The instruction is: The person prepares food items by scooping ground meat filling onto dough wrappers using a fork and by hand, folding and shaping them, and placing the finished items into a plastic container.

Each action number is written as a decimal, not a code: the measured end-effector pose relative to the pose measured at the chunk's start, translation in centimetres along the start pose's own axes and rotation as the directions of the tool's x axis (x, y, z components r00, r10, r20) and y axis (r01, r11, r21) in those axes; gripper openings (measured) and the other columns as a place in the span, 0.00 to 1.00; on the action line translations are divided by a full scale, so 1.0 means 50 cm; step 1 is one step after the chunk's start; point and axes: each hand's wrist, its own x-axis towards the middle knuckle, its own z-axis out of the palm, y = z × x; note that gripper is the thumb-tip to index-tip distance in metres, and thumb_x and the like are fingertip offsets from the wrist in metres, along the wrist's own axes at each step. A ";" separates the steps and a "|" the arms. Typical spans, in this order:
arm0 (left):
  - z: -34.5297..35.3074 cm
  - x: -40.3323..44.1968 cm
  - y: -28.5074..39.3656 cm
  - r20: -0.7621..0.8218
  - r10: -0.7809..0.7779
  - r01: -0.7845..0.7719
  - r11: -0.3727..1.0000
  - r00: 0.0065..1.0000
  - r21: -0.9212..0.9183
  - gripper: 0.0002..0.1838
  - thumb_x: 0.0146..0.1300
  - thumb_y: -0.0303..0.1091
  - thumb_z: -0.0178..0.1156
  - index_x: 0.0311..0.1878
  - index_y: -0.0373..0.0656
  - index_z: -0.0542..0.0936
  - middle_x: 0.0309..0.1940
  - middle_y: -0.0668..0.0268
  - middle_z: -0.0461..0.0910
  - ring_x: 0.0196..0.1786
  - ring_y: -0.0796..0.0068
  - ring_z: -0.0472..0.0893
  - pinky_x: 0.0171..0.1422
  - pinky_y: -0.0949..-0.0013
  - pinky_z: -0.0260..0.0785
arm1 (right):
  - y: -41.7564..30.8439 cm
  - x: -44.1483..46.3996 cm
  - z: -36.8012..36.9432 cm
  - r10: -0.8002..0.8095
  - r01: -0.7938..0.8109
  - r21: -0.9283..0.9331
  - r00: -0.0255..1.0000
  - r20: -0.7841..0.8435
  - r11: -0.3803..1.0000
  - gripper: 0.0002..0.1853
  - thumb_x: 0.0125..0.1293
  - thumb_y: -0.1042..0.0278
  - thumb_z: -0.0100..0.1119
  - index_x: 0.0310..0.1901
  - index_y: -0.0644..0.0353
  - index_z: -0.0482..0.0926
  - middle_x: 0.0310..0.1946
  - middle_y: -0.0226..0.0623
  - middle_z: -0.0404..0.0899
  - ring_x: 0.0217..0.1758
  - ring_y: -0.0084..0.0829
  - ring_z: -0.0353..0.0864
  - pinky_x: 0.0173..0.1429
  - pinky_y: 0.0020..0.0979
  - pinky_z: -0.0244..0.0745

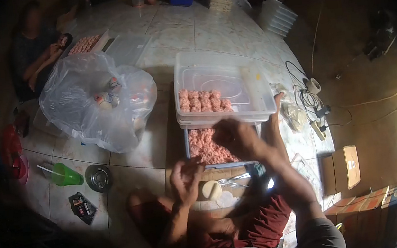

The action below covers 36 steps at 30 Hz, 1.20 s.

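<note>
My right hand [239, 141] is above the near tray [254, 160], which is filled with pink ground meat [206, 147]. Its fingers are curled in and shadowed, so what they hold, if anything, is hidden. Palm turned up and fingers apart, my left hand [188, 180] is at the tray's front left corner with nothing visible in it. Just beyond, a clear plastic box [259, 100] contains rows of shaped meat balls [203, 101] along its near left side. A round cream-coloured lid or disc [211, 190] and metal utensils [234, 181] lie in front of the tray.
A large clear plastic bag [82, 88] sits to the left. Nearer are a green cup [67, 174], a metal ashtray [98, 178] and a dark packet [83, 208]. Cables [308, 97] and cardboard boxes [365, 212] lie right. Another person [36, 49] sits back left beside a meat-filled tray [85, 44].
</note>
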 end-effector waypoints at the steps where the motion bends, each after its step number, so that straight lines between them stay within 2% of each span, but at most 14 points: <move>1: -0.041 0.007 -0.019 -0.045 0.030 -0.027 0.997 0.999 0.076 0.08 0.72 0.27 0.62 0.50 0.34 0.75 0.43 0.57 0.86 0.42 0.72 0.86 0.51 0.70 0.80 | 0.006 0.046 -0.014 0.107 -0.099 0.137 0.993 -0.049 0.986 0.05 0.67 0.72 0.62 0.40 0.64 0.80 0.37 0.45 0.81 0.39 0.47 0.82 0.45 0.41 0.78; 3: -0.097 0.011 -0.032 -0.172 -0.148 0.173 0.974 0.974 0.144 0.08 0.75 0.32 0.60 0.46 0.36 0.77 0.39 0.58 0.86 0.36 0.75 0.85 0.43 0.73 0.76 | 0.071 0.172 -0.023 -0.184 0.190 0.024 0.969 -0.168 0.981 0.07 0.67 0.72 0.60 0.44 0.65 0.81 0.30 0.46 0.79 0.29 0.39 0.78 0.36 0.38 0.73; 5: -0.120 0.021 -0.041 -0.302 -0.147 0.200 0.968 0.942 0.150 0.11 0.77 0.37 0.57 0.45 0.37 0.78 0.35 0.59 0.85 0.30 0.77 0.82 0.35 0.74 0.71 | 0.112 0.283 -0.040 0.061 -0.062 -0.041 0.998 -0.031 0.997 0.17 0.70 0.63 0.63 0.55 0.65 0.80 0.31 0.32 0.81 0.38 0.23 0.81 0.44 0.29 0.77; 6: -0.127 0.032 -0.048 -0.384 -0.211 0.255 0.965 0.899 0.066 0.12 0.76 0.38 0.56 0.45 0.37 0.78 0.32 0.61 0.83 0.26 0.77 0.79 0.32 0.73 0.69 | 0.123 0.331 -0.026 0.107 -0.110 -0.035 0.991 -0.086 0.993 0.17 0.65 0.65 0.59 0.53 0.64 0.80 0.31 0.53 0.84 0.35 0.42 0.86 0.42 0.40 0.79; 11: -0.172 0.059 -0.062 -0.409 -0.189 0.195 0.980 0.893 -0.028 0.09 0.74 0.35 0.57 0.43 0.37 0.79 0.28 0.63 0.80 0.24 0.79 0.74 0.28 0.73 0.66 | 0.241 0.473 0.068 0.247 -0.231 -0.116 0.958 0.145 0.966 0.19 0.62 0.60 0.61 0.49 0.66 0.82 0.39 0.52 0.88 0.46 0.46 0.89 0.54 0.40 0.82; 13: -0.188 0.052 -0.070 -0.427 -0.232 0.208 0.973 0.874 -0.102 0.09 0.74 0.34 0.58 0.43 0.38 0.79 0.27 0.63 0.79 0.23 0.79 0.73 0.27 0.73 0.65 | 0.267 0.487 0.100 0.245 -0.228 -0.105 0.948 0.201 0.968 0.13 0.65 0.66 0.58 0.45 0.64 0.85 0.35 0.40 0.87 0.34 0.32 0.87 0.38 0.34 0.83; 18: -0.188 0.054 -0.071 -0.402 -0.248 0.232 0.969 0.881 -0.088 0.09 0.74 0.34 0.58 0.43 0.38 0.79 0.26 0.64 0.78 0.23 0.78 0.73 0.27 0.73 0.64 | 0.315 0.481 0.106 -0.187 0.222 -0.074 0.927 0.324 0.972 0.14 0.69 0.72 0.49 0.47 0.64 0.85 0.42 0.42 0.86 0.38 0.37 0.88 0.42 0.33 0.88; 21: -0.170 0.064 -0.064 -0.412 -0.234 0.243 0.970 0.881 -0.031 0.09 0.74 0.34 0.57 0.41 0.39 0.78 0.25 0.66 0.76 0.23 0.78 0.71 0.27 0.72 0.64 | 0.307 0.469 0.086 -0.558 0.610 -0.411 0.790 0.254 0.677 0.12 0.71 0.69 0.55 0.49 0.61 0.85 0.44 0.45 0.85 0.41 0.42 0.87 0.42 0.37 0.86; 22: -0.162 0.067 -0.063 -0.445 -0.220 0.264 0.964 0.868 0.037 0.09 0.74 0.35 0.57 0.39 0.39 0.78 0.24 0.67 0.75 0.22 0.78 0.71 0.27 0.72 0.63 | 0.325 0.444 0.118 -0.458 0.380 -0.338 0.868 -0.193 0.861 0.10 0.71 0.68 0.58 0.47 0.61 0.84 0.42 0.47 0.83 0.38 0.45 0.84 0.44 0.40 0.82; 23: -0.186 0.068 -0.076 -0.371 -0.202 0.277 0.948 0.906 0.159 0.12 0.72 0.40 0.59 0.37 0.41 0.78 0.24 0.67 0.75 0.23 0.79 0.71 0.29 0.72 0.63 | 0.306 0.435 0.087 -0.621 0.495 -0.409 0.731 -0.281 0.767 0.07 0.65 0.71 0.65 0.37 0.66 0.80 0.36 0.46 0.83 0.35 0.50 0.83 0.39 0.43 0.80; 25: -0.183 0.060 -0.070 -0.312 -0.134 0.201 0.960 0.941 0.194 0.15 0.73 0.41 0.58 0.34 0.40 0.79 0.23 0.67 0.76 0.24 0.78 0.73 0.30 0.72 0.63 | 0.166 0.344 -0.011 -0.434 0.399 -0.170 0.813 -0.387 0.901 0.09 0.66 0.70 0.65 0.36 0.68 0.78 0.32 0.51 0.82 0.31 0.55 0.80 0.36 0.47 0.75; 28: -0.191 0.049 -0.090 -0.359 -0.138 0.248 0.928 0.923 0.279 0.17 0.73 0.44 0.59 0.34 0.40 0.80 0.24 0.68 0.76 0.25 0.79 0.72 0.31 0.72 0.63 | 0.099 0.176 -0.104 -0.165 0.136 -0.130 0.954 -0.249 0.982 0.09 0.66 0.72 0.66 0.34 0.67 0.76 0.26 0.53 0.78 0.32 0.54 0.79 0.36 0.46 0.72; 32: -0.131 0.013 -0.083 -0.228 -0.122 0.203 0.903 0.966 0.379 0.12 0.72 0.39 0.64 0.38 0.38 0.81 0.28 0.69 0.78 0.29 0.82 0.74 0.35 0.73 0.67 | 0.180 -0.051 -0.125 -0.318 0.156 -0.582 0.930 -0.186 0.798 0.10 0.70 0.64 0.62 0.39 0.63 0.82 0.29 0.47 0.83 0.37 0.49 0.86 0.38 0.42 0.75; 36: -0.064 -0.046 -0.111 0.075 -0.044 -0.017 0.743 0.996 0.669 0.07 0.68 0.31 0.66 0.42 0.38 0.81 0.32 0.67 0.82 0.36 0.78 0.79 0.44 0.70 0.73 | 0.260 -0.231 -0.103 0.211 -0.300 -0.292 0.930 -0.300 0.908 0.10 0.68 0.66 0.62 0.45 0.65 0.81 0.30 0.48 0.84 0.38 0.52 0.85 0.41 0.46 0.76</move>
